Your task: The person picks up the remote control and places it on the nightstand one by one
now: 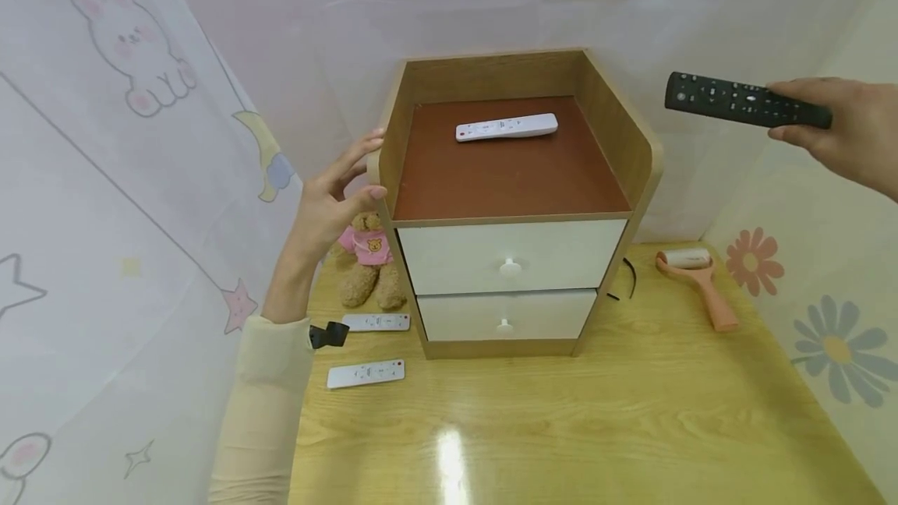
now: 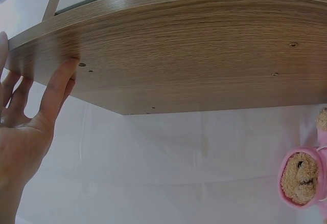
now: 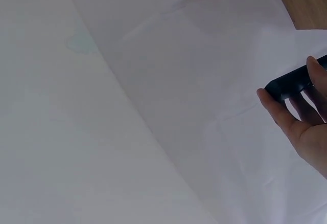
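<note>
My right hand [image 1: 845,123] grips a black remote control [image 1: 747,100] by one end and holds it in the air, right of a small wooden cabinet [image 1: 505,349]. In the right wrist view the remote [image 3: 294,83] lies between thumb and fingers, partly cut off by the frame edge. My left hand [image 1: 326,201] touches the cabinet's left side panel near its top front corner. Its fingertips rest on the wood-grain panel [image 2: 179,55] in the left wrist view, fingers spread and fairly straight. A white remote control [image 1: 507,127] lies on the cabinet's brown top.
Two more white remotes, one nearer [image 1: 366,374] and one farther [image 1: 376,323], lie on the wooden table [image 1: 631,427] at left. Beside the cabinet sits a teddy bear [image 1: 370,248] in pink. An orange lint roller [image 1: 705,283] and a thin black strip [image 1: 631,279] lie at right.
</note>
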The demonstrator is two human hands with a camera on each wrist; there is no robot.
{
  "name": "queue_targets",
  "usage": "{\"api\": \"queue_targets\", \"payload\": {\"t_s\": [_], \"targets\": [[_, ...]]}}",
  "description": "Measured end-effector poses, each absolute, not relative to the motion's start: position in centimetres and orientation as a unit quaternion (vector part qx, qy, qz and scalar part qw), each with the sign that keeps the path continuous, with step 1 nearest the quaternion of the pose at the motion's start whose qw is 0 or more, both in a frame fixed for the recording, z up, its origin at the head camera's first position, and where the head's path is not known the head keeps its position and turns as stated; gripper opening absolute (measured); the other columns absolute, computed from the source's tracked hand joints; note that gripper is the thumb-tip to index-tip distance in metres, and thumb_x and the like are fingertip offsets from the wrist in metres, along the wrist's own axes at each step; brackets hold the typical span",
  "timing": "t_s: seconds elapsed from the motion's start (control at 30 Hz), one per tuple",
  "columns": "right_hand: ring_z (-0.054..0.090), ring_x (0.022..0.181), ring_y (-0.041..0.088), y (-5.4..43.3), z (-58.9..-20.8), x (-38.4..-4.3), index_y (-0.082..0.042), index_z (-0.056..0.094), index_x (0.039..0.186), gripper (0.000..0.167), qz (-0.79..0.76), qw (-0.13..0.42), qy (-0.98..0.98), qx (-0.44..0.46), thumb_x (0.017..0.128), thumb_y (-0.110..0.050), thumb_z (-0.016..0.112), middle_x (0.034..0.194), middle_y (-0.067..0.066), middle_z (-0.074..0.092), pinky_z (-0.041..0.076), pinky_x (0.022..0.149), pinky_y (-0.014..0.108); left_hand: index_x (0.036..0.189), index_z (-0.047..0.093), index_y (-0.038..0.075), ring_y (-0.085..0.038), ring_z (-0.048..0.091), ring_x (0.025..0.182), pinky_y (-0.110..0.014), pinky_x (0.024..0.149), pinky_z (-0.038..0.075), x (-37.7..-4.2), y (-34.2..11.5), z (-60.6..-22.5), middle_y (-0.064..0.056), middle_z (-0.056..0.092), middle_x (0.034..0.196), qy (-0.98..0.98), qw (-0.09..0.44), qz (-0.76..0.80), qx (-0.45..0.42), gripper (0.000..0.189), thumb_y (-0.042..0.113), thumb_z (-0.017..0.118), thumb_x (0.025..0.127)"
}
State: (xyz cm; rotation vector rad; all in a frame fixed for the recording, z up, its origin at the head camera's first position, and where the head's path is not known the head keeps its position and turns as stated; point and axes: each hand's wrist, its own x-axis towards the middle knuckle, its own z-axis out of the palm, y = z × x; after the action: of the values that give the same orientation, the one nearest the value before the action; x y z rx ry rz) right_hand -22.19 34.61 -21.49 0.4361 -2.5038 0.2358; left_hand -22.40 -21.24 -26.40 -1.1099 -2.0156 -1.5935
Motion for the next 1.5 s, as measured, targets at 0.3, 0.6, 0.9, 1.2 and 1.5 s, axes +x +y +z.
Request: {"api": "queue_targets", "payload": {"t_s": [0.3,0.6,0.9,1.2,1.5], "targets": [[0.052,0.097,0.059,33.0,-19.5,-22.2,0.009,0.052,0.131,0.056,0.047,0.266,-0.945,0.182,0.078,0.011,0.071,0.12,0.039,0.053,0.043,0.081,0.064,0.136,0.047,-0.006,-0.03,0.046,0.129,-0.027,0.094,0.049,-22.4,-21.3,-26.6,-0.016,0.04,0.149,-0.712,0.165,-0.562,-0.387,0.052,0.007,0.066,0.09],[0.052,0.094,0.055,30.8,-17.8,-22.6,0.01,0.051,0.13,0.055,0.017,0.258,-0.937,0.235,0.079,0.009,0.072,0.116,0.039,0.054,0.044,0.08,0.063,0.136,0.047,-0.005,-0.031,0.049,0.125,-0.023,0.083,0.054,-22.3,-21.2,-26.6,-0.014,0.04,0.149,-0.712,0.158,-0.568,-0.381,0.049,-0.002,0.064,0.09],[0.051,0.103,0.051,28.1,-16.4,-23.1,0.008,0.051,0.131,0.051,0.006,0.227,-0.942,0.247,0.083,0.004,0.07,0.12,0.037,0.054,0.042,0.086,0.063,0.136,0.047,-0.006,-0.033,0.051,0.122,-0.023,0.081,0.055,-22.3,-21.1,-26.6,-0.015,0.04,0.149,-0.712,0.159,-0.568,-0.381,0.049,-0.004,0.063,0.09],[0.054,0.1,0.046,25.7,-15.6,-23.6,0.006,0.053,0.13,0.049,0.005,0.218,-0.934,0.283,0.083,0.004,0.07,0.119,0.033,0.057,0.044,0.085,0.059,0.135,0.047,-0.009,-0.029,0.042,0.134,-0.031,0.101,0.043,-22.4,-21.0,-26.6,-0.019,0.041,0.148,-0.705,0.171,-0.564,-0.395,0.054,0.012,0.068,0.09],[0.055,0.103,0.043,22.6,-14.9,-24.3,0.005,0.054,0.131,0.049,0.012,0.19,-0.933,0.304,0.084,0.004,0.068,0.122,0.03,0.058,0.045,0.086,0.057,0.136,0.047,-0.006,-0.03,0.047,0.128,-0.025,0.086,0.053,-22.3,-21.4,-26.7,-0.016,0.041,0.148,-0.706,0.164,-0.57,-0.388,0.052,0.007,0.067,0.09]]}}
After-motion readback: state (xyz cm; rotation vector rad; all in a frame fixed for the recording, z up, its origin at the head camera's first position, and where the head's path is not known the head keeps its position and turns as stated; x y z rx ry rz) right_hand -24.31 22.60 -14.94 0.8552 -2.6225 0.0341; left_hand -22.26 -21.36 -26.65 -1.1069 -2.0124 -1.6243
